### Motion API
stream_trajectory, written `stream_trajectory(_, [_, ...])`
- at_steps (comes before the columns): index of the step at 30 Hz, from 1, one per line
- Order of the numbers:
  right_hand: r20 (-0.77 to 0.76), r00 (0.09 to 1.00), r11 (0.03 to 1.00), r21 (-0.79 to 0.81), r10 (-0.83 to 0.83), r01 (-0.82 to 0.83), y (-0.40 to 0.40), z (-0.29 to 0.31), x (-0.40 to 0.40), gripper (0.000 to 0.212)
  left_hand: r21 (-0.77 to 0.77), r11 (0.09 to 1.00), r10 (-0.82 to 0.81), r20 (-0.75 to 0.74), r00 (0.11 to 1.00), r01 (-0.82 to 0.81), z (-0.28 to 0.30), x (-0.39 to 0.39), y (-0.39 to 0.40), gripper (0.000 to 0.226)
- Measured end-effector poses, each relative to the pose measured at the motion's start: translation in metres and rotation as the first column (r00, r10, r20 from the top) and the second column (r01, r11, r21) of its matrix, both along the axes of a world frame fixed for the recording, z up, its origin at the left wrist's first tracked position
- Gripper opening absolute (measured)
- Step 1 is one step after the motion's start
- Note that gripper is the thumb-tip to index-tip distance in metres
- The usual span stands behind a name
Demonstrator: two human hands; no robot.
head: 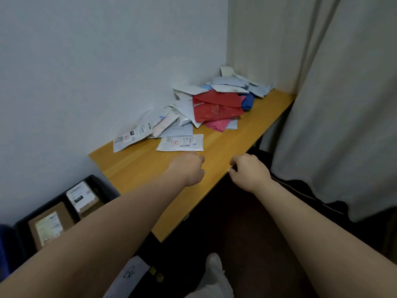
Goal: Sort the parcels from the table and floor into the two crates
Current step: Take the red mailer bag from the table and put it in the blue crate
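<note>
A heap of soft parcels lies along the wall side of the wooden table (150, 168): white mailers, red bags (217, 106), a pink bag (217, 125) and a blue one (248, 102). Nearest me lies a flat white mailer (181, 143) with a printed label. My left hand (189, 168) hovers just below that mailer, fingers curled, holding nothing. My right hand (247, 171) is at the table's front edge, fingers loosely bent, empty. A dark crate (101, 186) on the floor at lower left holds brown cardboard parcels (50, 224) with labels.
A white wall runs behind the table and a pale curtain (333, 104) hangs on the right. Under the table it is dark. A white parcel (126, 276) and a white-socked foot (214, 274) show at the bottom. A blue object (4, 250) sits at the far left edge.
</note>
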State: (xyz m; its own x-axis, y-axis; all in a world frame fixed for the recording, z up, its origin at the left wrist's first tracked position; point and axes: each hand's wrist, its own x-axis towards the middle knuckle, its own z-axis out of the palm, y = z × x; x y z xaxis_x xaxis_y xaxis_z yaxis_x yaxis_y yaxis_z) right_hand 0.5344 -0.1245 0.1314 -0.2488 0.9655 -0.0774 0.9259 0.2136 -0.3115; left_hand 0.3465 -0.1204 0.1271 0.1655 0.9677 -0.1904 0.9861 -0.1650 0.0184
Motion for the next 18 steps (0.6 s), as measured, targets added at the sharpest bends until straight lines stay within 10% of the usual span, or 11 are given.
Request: stream_trajectory(18, [0.071, 0.991, 0.977, -0.188, 0.111, -0.096, 0.26, -0.056, -0.02, 0.027, -0.069, 0.989, 0.143, 0.154, 0.978, -0.134, -0.055, -0.003, 0.229, 0.043])
